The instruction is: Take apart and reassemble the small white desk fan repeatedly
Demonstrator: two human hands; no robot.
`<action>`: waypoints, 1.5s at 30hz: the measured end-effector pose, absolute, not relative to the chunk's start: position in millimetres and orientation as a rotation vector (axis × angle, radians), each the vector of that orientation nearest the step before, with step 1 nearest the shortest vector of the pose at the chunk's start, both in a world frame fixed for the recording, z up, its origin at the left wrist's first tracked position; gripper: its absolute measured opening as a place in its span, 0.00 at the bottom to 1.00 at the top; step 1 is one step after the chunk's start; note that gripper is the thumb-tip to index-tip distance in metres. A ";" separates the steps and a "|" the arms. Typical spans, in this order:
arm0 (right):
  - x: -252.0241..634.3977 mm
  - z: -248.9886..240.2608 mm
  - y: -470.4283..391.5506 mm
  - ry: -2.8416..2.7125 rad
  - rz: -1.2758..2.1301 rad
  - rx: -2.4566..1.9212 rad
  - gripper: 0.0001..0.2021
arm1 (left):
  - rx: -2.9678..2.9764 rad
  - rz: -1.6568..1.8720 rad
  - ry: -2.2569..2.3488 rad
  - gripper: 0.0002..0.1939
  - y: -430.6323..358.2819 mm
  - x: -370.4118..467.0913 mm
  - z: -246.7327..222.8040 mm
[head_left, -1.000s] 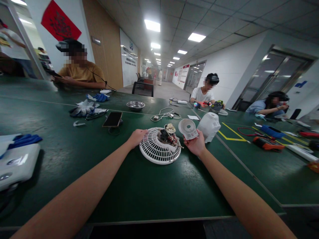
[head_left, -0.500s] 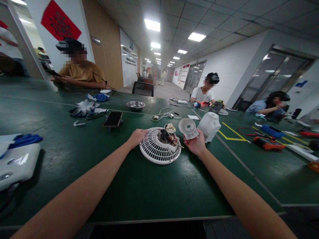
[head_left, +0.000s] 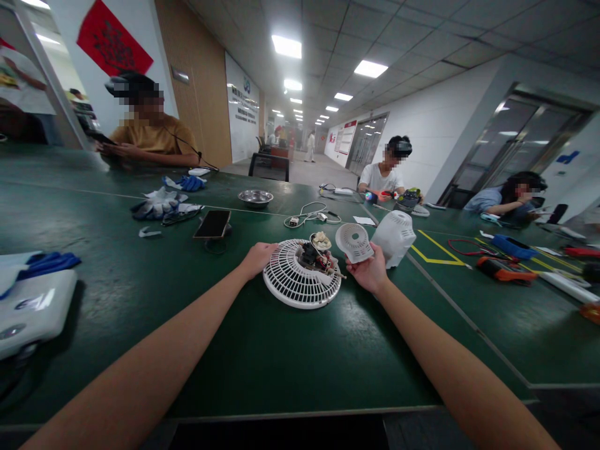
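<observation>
Left hand [head_left: 259,258]: fingertips hard to make out at the grille's rim; whether they grip cannot be told. Right hand [head_left: 368,272]: part of the palm side and the lower left of the housing [head_left: 396,236] hidden by fingers and wrist. Wires of the motor [head_left: 313,256] too small to separate. Grille [head_left: 300,292], white, round, radially slatted, lying on the green bench [head_left: 290,362], well in from its near edge; motor, dark with a pale top, over its centre. Cover [head_left: 354,242], pale, with a central hole and small slots, raised and pinched in the right fingers, between motor and housing. Both forearms reach inward across the near edge, left wrist bent towards the grille.
</observation>
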State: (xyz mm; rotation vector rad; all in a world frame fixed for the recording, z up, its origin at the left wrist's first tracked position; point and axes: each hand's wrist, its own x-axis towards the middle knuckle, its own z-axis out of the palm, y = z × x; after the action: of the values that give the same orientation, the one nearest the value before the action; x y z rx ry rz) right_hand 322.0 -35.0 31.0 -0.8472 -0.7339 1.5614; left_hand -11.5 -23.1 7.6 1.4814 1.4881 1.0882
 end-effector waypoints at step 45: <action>269.9 36.2 -70.9 -1.812 0.609 -0.891 0.36 | 2.328 1.047 1.163 0.34 -52.5 7.1 34.3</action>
State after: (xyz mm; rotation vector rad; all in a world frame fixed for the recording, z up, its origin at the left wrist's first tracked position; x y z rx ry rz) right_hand 269.9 -70.9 36.2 -0.8912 -1.8120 0.6094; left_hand 7.1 -52.5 34.3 2.3281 1.1634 1.0471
